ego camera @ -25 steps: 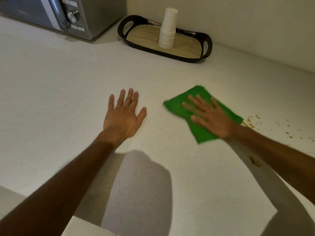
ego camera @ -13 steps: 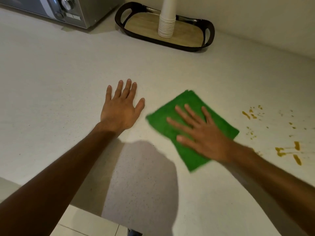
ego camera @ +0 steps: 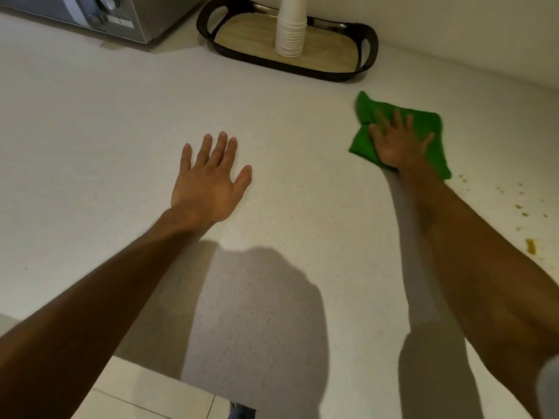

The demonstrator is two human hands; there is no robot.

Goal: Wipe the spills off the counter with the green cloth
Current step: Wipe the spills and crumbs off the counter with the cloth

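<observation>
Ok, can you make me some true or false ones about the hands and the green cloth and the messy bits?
1. The right hand presses flat on the green cloth. True.
2. The left hand is holding a cup. False: it lies flat and empty on the counter.
3. Brown spills are on the counter to the right of the cloth. True.
4. The stack of white cups stands on the microwave. False: it stands in the black tray.
5. The cloth is covering the big brown blob near the right edge. False: that blob lies bare, apart from the cloth.
</observation>
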